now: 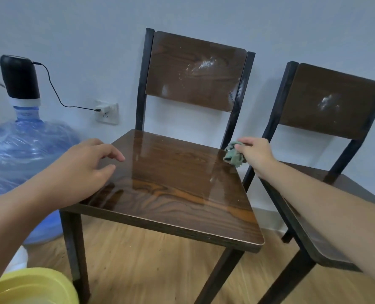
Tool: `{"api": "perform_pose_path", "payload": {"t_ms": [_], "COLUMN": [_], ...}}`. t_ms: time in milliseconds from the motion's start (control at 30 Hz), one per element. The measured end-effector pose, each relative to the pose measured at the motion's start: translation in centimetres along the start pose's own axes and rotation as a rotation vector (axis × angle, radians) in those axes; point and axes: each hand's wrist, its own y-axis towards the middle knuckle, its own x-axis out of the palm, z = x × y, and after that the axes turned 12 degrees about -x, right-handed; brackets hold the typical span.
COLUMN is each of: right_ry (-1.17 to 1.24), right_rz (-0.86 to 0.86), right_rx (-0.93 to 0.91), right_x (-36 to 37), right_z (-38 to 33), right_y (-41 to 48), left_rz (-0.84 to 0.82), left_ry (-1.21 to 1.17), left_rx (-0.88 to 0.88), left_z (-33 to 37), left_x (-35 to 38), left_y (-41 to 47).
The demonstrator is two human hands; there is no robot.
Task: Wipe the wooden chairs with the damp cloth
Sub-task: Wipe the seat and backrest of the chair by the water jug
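Two dark wooden chairs stand against the wall. The nearer chair [173, 185] is in the middle, its seat glossy and wet-looking, with white smears on its backrest [195, 71]. The second chair [329, 102] stands to the right, partly behind my right forearm, with a white smear on its backrest too. My right hand [255, 153] is closed around a bunched green cloth [233, 153] at the back right corner of the nearer seat. My left hand [87, 170] rests over the seat's left edge, fingers apart, holding nothing.
A large blue water bottle [22, 150] with a black pump on top stands left of the chair; its cable runs to a wall socket [107, 113]. A yellow basin [35, 286] sits at the bottom left. The floor [149, 264] is light wood.
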Motion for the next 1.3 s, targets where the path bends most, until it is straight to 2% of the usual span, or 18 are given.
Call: {"api": "perform_pose_path", "payload": {"t_ms": [167, 267, 567, 767, 833, 933, 1000, 1100, 1200, 1300], "right_ry": [-0.235, -0.243, -0.099, 0.092, 0.122, 0.200, 0.194, 0.042, -0.107, -0.172], "right_rz": [-0.268, -0.386, -0.701, -0.888, -0.807, -0.470, -0.235, 0.035, 0.098, -0.007], "right_rx": [-0.155, -0.238, -0.281, -0.199, -0.101, 0.058, 0.066, 0.005, -0.085, -0.109], "right_x": [3.3, 1.9, -5.3, -9.2, -9.5, -7.7, -4.8, 0.3, 5.9, 12.3], "right_z": [0.8, -0.2, -3.5, -5.2, -4.9, -3.5, -1.9, 0.0, -0.5, -1.3], "right_y": [-0.2, -2.6, -14.5, -17.8, -15.4, -8.6, -3.3, 2.8, 5.4, 5.8], "left_rz": [-0.017, 0.023, 0.043, -0.127, -0.144, -0.139, -0.109, -0.041, 0.008, -0.040], "left_ry": [0.017, 0.023, 0.017, 0.094, 0.086, 0.102, 0.115, 0.171, 0.224, 0.241], "left_rx": [0.062, 0.071, 0.026, 0.021, 0.010, -0.060, -0.134, -0.261, -0.383, -0.515], "left_z": [-0.3, -0.9, -1.1, 0.7, 1.2, 1.2, 0.5, -0.9, -1.9, -2.6], "left_x": [0.2, -0.1, 0.1, 0.8, 1.2, 2.4, 3.2, 4.5, 5.2, 5.3], "left_y": [-0.3, -0.2, 1.1, 3.7, 5.3, 8.2, 10.5, 13.6, 16.2, 18.6]}}
